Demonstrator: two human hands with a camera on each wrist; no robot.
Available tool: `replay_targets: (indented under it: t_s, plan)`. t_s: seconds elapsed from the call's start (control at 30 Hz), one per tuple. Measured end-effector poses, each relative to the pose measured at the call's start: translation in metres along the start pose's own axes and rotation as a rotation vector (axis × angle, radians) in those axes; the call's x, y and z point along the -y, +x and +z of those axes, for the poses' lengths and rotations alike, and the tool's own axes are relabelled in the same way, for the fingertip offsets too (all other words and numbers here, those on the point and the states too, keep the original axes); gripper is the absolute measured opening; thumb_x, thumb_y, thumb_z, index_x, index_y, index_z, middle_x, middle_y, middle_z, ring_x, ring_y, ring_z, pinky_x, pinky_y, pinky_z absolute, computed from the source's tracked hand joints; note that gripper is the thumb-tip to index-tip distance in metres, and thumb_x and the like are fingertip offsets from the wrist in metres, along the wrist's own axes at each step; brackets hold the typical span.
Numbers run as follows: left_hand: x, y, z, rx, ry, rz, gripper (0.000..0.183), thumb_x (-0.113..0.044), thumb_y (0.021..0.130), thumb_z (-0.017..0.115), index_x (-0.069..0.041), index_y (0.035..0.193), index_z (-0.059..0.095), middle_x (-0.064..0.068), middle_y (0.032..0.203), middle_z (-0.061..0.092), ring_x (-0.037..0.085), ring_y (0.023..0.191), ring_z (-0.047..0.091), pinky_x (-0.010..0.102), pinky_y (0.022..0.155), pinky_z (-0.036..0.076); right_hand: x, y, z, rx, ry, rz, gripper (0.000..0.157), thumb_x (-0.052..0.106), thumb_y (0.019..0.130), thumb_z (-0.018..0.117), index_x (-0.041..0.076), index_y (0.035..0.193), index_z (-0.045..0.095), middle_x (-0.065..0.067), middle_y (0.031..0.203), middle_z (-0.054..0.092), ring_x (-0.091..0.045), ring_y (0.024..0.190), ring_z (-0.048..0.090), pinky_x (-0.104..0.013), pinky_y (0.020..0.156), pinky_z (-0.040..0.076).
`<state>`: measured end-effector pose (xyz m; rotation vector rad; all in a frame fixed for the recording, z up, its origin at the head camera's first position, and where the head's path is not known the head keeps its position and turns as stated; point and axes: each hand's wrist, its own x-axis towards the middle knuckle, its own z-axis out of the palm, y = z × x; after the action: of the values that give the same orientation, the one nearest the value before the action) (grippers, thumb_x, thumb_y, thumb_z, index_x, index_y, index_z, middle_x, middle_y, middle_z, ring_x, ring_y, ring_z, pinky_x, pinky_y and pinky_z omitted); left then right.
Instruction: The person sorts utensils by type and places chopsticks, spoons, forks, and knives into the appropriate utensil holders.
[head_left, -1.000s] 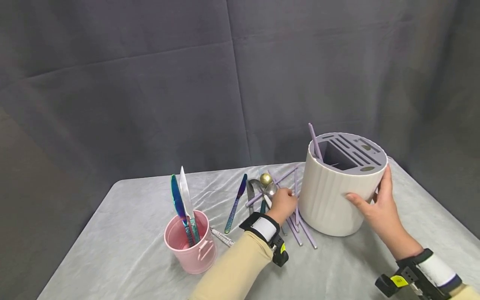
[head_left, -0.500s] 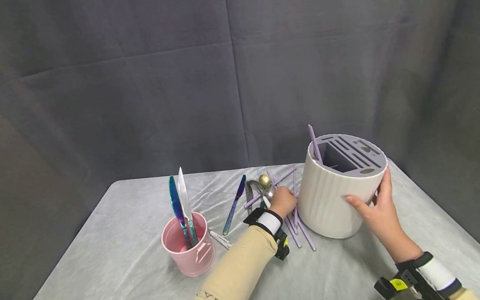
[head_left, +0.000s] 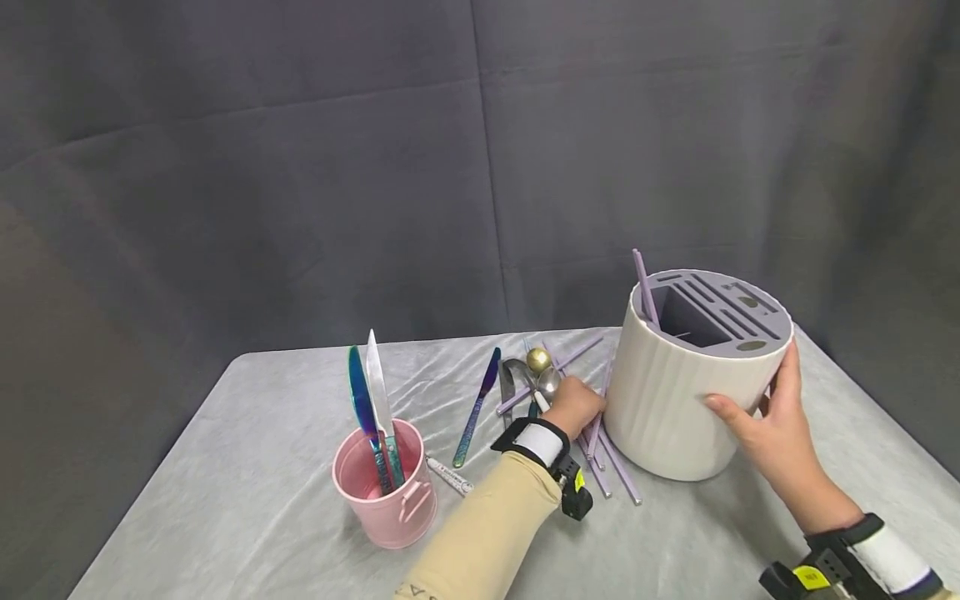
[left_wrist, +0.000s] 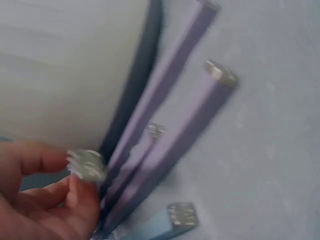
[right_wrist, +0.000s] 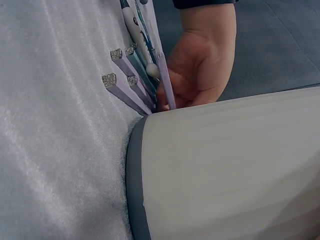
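Observation:
My left hand [head_left: 576, 404] reaches into a pile of cutlery and pinches a lilac chopstick [right_wrist: 166, 85] between thumb and fingers. Its glittery square end [left_wrist: 87, 166] sticks out by the fingertips in the left wrist view. Several more lilac chopsticks [left_wrist: 175, 145] lie beside it, against the foot of a ribbed white utensil holder [head_left: 675, 408]. My right hand [head_left: 780, 433] grips this holder from the right, thumb in front, the other fingers partly hidden behind. Lilac chopsticks [head_left: 646, 287] stand in its big square compartment; slots cover the rest of the grey lid [head_left: 720, 312].
A pink bucket [head_left: 386, 517] with two upright knives [head_left: 378, 392] stands at the left. Between it and the pile lie a rainbow-coloured knife [head_left: 476, 408] and a white marker [head_left: 448, 476]. A spoon [head_left: 550, 382] and a gold ball [head_left: 538, 359] lie behind my left hand.
A chopstick at my left fingers has tilted from upright in view to a slant. The whole scene shifts slightly right with the head camera; my right hand keeps its grip on the holder.

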<state>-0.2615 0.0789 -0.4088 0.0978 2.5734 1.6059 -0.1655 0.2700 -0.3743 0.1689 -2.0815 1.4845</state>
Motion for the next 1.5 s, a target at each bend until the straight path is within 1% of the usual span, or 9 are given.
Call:
replay_targets:
  t_s: [0.17,0.37,0.47,0.6,0.7,0.77,1.13,1.33,1.5]
  plan:
    - [-0.006,-0.005,-0.005,0.07,-0.249,-0.198,0.024,0.014,0.073,0.059,-0.005,0.065,0.045,0.003,0.061,0.044,0.012,0.041,0.04,0.02,0.04,0.038,0.0,0.0,0.0,0.004,0.007,-0.002,0.104,-0.006,0.079,0.071,0.03,0.155,0.009,0.0,0.154,0.022,-0.012,0.137,0.023,-0.038,0.111,0.02]
    - [-0.009,-0.01,-0.01,-0.017,-0.429,-0.178,0.014,0.01,0.076,0.056,-0.002,0.071,0.053,0.003,0.063,0.049,0.011,0.046,0.049,0.018,0.043,0.046,0.001,-0.001,0.001,0.009,0.006,-0.002,0.104,-0.005,0.08,0.071,0.031,0.155,0.008,-0.001,0.154,0.022,-0.013,0.138,0.023,-0.039,0.112,0.019]
    - [-0.009,-0.013,-0.013,-0.063,-0.487,-0.121,0.005,0.006,0.081,0.056,0.005,0.079,0.061,0.002,0.062,0.051,0.01,0.05,0.053,0.019,0.047,0.05,0.001,-0.001,0.001,0.004,0.0,0.001,0.104,-0.005,0.08,0.07,0.031,0.155,0.009,0.0,0.154,0.023,-0.013,0.137,0.024,-0.035,0.111,0.021]
    - [-0.01,-0.019,-0.017,-0.106,-0.546,-0.023,0.011,0.005,0.088,0.057,0.013,0.09,0.063,0.008,0.07,0.059,0.025,0.066,0.069,0.022,0.055,0.055,0.002,-0.003,0.0,-0.002,-0.007,0.002,0.105,-0.005,0.08,0.071,0.03,0.155,0.006,0.0,0.154,0.021,-0.013,0.137,0.023,-0.035,0.111,0.02]
    - [-0.012,-0.026,-0.02,-0.129,-0.596,0.048,0.012,0.006,0.091,0.058,0.016,0.095,0.062,0.013,0.081,0.063,0.038,0.084,0.07,0.025,0.06,0.056,0.002,-0.003,-0.001,-0.004,-0.013,0.0,0.104,-0.006,0.08,0.07,0.03,0.155,0.008,0.0,0.153,0.022,-0.012,0.136,0.024,-0.032,0.11,0.021]
    - [-0.014,-0.029,-0.023,-0.141,-0.632,0.104,0.014,0.007,0.091,0.058,0.017,0.1,0.06,0.014,0.083,0.063,0.04,0.084,0.069,0.026,0.061,0.056,0.002,-0.004,-0.001,-0.004,-0.011,-0.003,0.102,-0.006,0.08,0.069,0.029,0.155,0.009,0.0,0.152,0.024,-0.012,0.134,0.025,-0.032,0.111,0.021]
    - [-0.041,-0.049,-0.047,-0.18,-0.671,0.413,0.022,0.008,0.089,0.063,0.014,0.11,0.06,0.016,0.088,0.065,0.036,0.081,0.07,0.044,0.07,0.057,-0.002,0.0,0.003,-0.005,0.029,-0.018,0.103,-0.004,0.081,0.068,0.03,0.155,0.005,-0.001,0.155,0.019,-0.012,0.136,0.022,-0.031,0.112,0.017]
    - [-0.052,-0.057,-0.051,-0.184,-0.669,0.531,0.021,0.007,0.089,0.063,0.013,0.109,0.06,0.02,0.09,0.066,0.034,0.081,0.07,0.032,0.068,0.057,-0.009,-0.001,0.008,-0.039,0.105,-0.027,0.105,0.012,0.084,0.073,0.02,0.156,-0.004,-0.007,0.16,0.005,-0.009,0.141,0.013,-0.014,0.109,0.013]
    - [-0.065,-0.067,-0.055,-0.21,-0.671,0.59,0.02,0.006,0.089,0.064,0.011,0.108,0.063,0.022,0.09,0.067,0.023,0.081,0.069,0.028,0.071,0.057,-0.013,-0.002,0.011,-0.081,0.178,-0.036,0.114,0.022,0.079,0.081,0.016,0.156,-0.003,-0.009,0.16,0.005,-0.009,0.141,0.011,-0.015,0.11,0.009]
